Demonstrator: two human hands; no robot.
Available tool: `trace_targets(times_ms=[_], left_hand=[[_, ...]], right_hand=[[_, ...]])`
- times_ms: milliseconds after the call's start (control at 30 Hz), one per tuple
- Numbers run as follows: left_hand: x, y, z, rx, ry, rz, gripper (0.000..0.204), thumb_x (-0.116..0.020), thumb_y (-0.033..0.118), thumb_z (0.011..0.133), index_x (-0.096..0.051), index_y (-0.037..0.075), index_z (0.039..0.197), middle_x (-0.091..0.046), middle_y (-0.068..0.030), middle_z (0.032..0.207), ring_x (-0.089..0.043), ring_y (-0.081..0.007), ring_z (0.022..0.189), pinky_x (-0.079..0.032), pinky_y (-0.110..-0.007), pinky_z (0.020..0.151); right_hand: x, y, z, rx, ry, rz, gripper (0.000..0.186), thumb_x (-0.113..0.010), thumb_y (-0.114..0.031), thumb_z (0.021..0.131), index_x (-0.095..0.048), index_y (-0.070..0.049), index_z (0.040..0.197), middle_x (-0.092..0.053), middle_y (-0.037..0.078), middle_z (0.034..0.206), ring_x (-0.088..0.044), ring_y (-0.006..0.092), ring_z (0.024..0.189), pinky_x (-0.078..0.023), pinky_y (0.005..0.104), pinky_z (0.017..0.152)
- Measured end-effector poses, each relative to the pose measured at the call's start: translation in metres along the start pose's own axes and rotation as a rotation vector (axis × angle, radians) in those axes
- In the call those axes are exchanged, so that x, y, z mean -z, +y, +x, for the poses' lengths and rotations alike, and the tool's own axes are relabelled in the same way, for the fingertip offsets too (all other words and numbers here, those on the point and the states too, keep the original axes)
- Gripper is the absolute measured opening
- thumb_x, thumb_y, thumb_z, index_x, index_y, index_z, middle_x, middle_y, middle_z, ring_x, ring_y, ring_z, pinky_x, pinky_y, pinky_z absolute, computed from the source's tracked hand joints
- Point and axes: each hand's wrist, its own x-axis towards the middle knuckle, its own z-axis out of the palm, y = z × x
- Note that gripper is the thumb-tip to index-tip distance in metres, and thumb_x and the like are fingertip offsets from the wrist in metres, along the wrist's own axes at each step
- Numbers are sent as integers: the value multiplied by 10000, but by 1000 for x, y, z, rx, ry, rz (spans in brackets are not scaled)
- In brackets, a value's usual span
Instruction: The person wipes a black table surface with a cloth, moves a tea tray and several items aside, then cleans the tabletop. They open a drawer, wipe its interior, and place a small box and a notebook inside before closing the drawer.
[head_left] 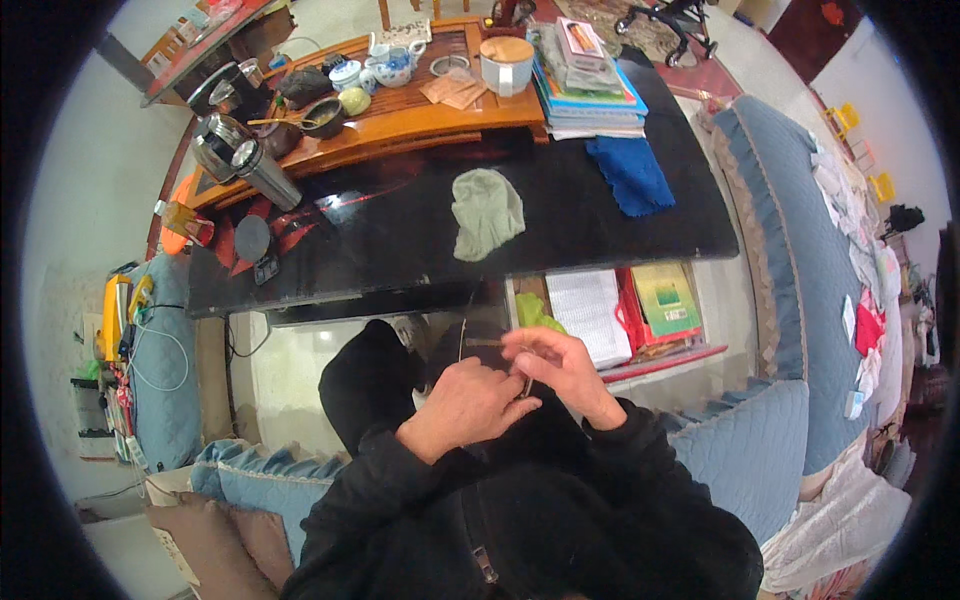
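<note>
Above my lap, my left hand (468,405) and my right hand (560,372) come together with bent fingers. Between them is a thin, slender-armed object that looks like a pair of glasses (462,342). One narrow arm rises past my left fingers, and a tan strip shows beside it; the rest is mostly covered by my hands. My left hand pinches it, while my right fingers curl over the other side. Beyond my hands, a crumpled pale green cloth (487,212) lies on the black table (390,225). Farther right, a dark blue cloth (632,176) hangs near a stack of books.
An open drawer (665,367) with papers and books juts out just right of my hands. On the table stand a wooden tea tray (400,128), a teapot (392,66), a lidded mug (507,72), a steel flask (265,175) and stacked books (590,95). Blue sofa seats (745,440) flank me.
</note>
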Motion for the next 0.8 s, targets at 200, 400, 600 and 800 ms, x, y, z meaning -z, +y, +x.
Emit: trace_targets(times_ms=[200, 400, 600, 800], left_hand=[[0, -18, -1, -30, 283, 17, 242, -801, 261, 783, -613, 109, 792, -581, -44, 649, -585, -248, 597, -473, -359, 584], [14, -29, 0, 211, 315, -149, 411, -835, 240, 737, -663, 81, 1075, -600, -22, 665, -600, -230, 633, -467, -356, 624], [15, -48, -3, 207, 646, -53, 445, -841, 182, 744, -622, 41, 1104, -635, -124, 955, -609, -255, 791, -486, -335, 685], [1, -63, -19, 910, 304, -1317, 512, -430, 449, 1053, -570, -16, 1213, -673, -166, 1048, -651, -205, 791, -517, -311, 730]], right_hand=[[14, 1, 1, -73, 70, 122, 307, -677, -49, 914, -604, -1, 1209, -666, 75, 1050, -652, 148, 925, -535, 288, 839], [31, -2, 2, 51, 5, -181, 271, -745, -40, 864, -646, 5, 1113, -679, 44, 987, -646, 121, 898, -530, 274, 835], [34, -6, 7, 52, 149, 23, 96, -707, -44, 903, -648, 15, 951, -677, 64, 879, -654, 116, 790, -535, 259, 740], [26, -20, 0, 80, 85, -132, 68, -710, -38, 889, -660, 8, 898, -684, 71, 875, -645, 121, 796, -517, 262, 725]])
